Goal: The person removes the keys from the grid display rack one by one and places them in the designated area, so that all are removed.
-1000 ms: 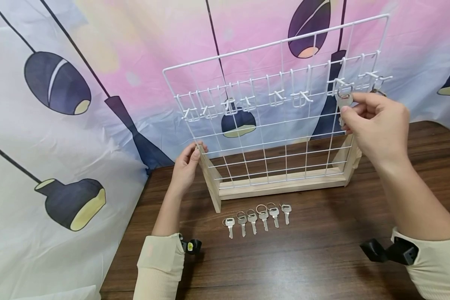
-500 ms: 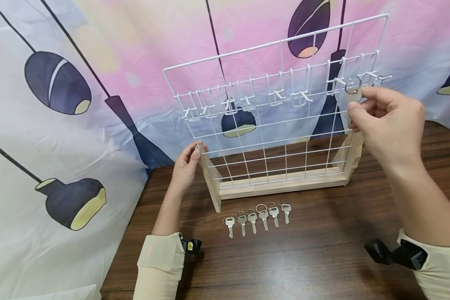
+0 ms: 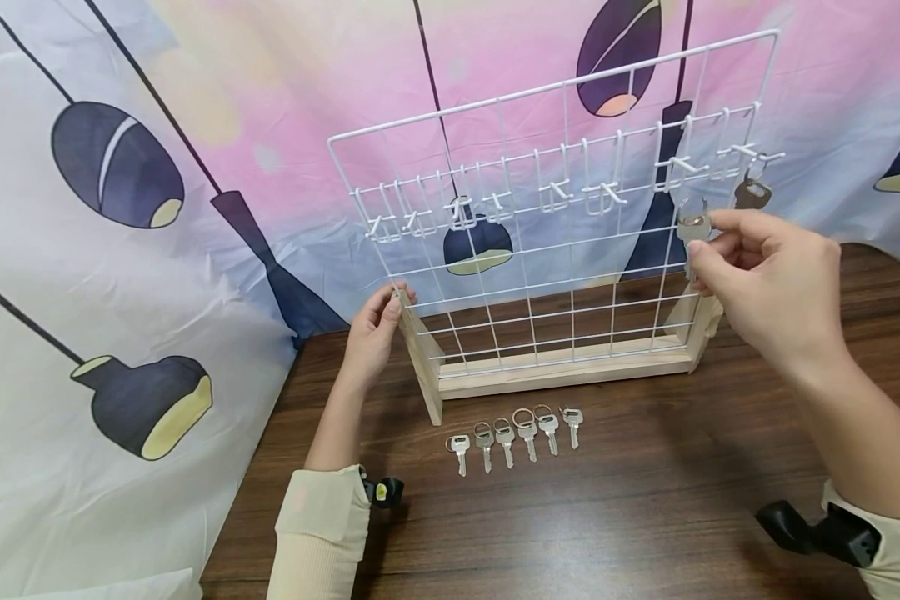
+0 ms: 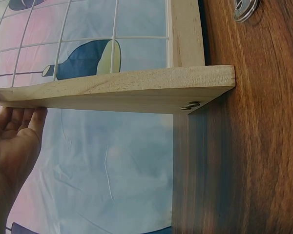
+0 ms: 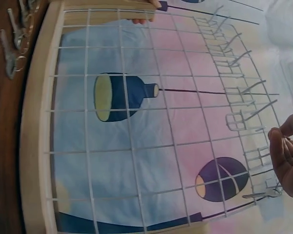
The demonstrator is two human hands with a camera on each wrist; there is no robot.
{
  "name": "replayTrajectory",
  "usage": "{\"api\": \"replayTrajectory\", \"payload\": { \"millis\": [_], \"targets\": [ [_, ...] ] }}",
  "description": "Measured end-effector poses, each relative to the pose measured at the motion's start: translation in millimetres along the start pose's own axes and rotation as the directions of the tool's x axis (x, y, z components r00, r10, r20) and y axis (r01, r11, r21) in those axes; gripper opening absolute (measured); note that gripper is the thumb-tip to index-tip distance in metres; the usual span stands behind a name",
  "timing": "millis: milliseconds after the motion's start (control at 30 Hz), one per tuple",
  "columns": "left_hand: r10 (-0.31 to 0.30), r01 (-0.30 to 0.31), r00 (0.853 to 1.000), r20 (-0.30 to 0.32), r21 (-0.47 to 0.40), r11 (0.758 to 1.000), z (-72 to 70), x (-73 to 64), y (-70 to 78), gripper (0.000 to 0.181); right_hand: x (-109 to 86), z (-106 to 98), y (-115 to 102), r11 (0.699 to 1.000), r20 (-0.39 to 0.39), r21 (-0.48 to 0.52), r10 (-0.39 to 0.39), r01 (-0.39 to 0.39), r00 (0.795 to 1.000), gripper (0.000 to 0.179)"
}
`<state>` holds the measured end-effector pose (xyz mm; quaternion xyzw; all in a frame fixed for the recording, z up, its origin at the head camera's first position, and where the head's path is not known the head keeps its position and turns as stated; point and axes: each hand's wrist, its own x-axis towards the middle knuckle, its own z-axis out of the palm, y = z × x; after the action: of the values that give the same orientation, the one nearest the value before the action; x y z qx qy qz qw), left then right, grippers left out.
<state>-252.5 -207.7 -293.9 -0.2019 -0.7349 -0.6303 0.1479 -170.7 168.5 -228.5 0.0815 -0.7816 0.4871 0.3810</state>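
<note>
A white wire grid rack (image 3: 570, 246) stands on a wooden base (image 3: 562, 379), with several white hooks along its upper rows. My left hand (image 3: 371, 333) grips the top of the left wooden side support (image 3: 420, 358); the left wrist view shows its fingers behind that support (image 4: 112, 90). Between thumb and forefinger my right hand (image 3: 780, 287) pinches a silver key (image 3: 694, 227) by its head, ring upward, just below a hook (image 3: 678, 169) near the right end. A second key (image 3: 752, 193) hangs by its ring from the rightmost hook. In the right wrist view, the pinched key is hidden.
Several silver keys (image 3: 527, 430) with rings lie in a row on the dark wooden table (image 3: 570, 525), in front of the base. A printed cloth (image 3: 195, 275) hangs close behind the rack and along the left side.
My right hand moved right with the key, then down and slightly back left, so the ring sits lower than the hook. The hanging key has come into full view. My left hand stayed put.
</note>
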Motion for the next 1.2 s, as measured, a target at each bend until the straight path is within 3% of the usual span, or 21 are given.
{"api": "replayTrajectory", "payload": {
  "millis": [200, 267, 400, 700, 967, 1200],
  "targets": [
    [-0.002, 0.002, 1.0, -0.014, 0.0, 1.0, 0.2, -0.9, 0.4, 0.033, -11.5, 7, 12, 0.999, 0.144, 0.038, 0.024, -0.03, 0.989, 0.023],
    [-0.005, 0.005, 1.0, -0.014, 0.001, 1.0, 0.3, -0.9, 0.6, 0.033, -15.0, 8, 16, 0.993, 0.225, 0.07, 0.076, -0.094, 0.971, 0.023],
    [-0.007, 0.007, 1.0, -0.004, -0.009, 1.0, 0.5, -0.4, 0.8, 0.034, -21.6, 12, 24, 0.972, 0.373, 0.105, 0.157, -0.209, 0.915, 0.021],
    [-0.007, 0.007, 1.0, -0.007, -0.018, 1.0, 0.5, 0.1, 0.6, 0.032, -33.6, 25, 37, 0.959, 0.506, 0.111, 0.169, -0.259, 0.846, 0.02],
    [-0.007, 0.007, 1.0, -0.011, -0.026, 1.0, 0.3, 0.2, -0.2, 0.032, -41.6, 37, 58, 0.921, 0.643, 0.119, 0.214, -0.371, 0.736, 0.025],
    [-0.004, 0.004, 1.0, -0.01, -0.014, 1.0, 0.6, 0.1, 0.9, 0.032, -50.6, 50, 74, 0.855, 0.728, 0.146, 0.247, -0.498, 0.639, 0.028]
  ]
}}
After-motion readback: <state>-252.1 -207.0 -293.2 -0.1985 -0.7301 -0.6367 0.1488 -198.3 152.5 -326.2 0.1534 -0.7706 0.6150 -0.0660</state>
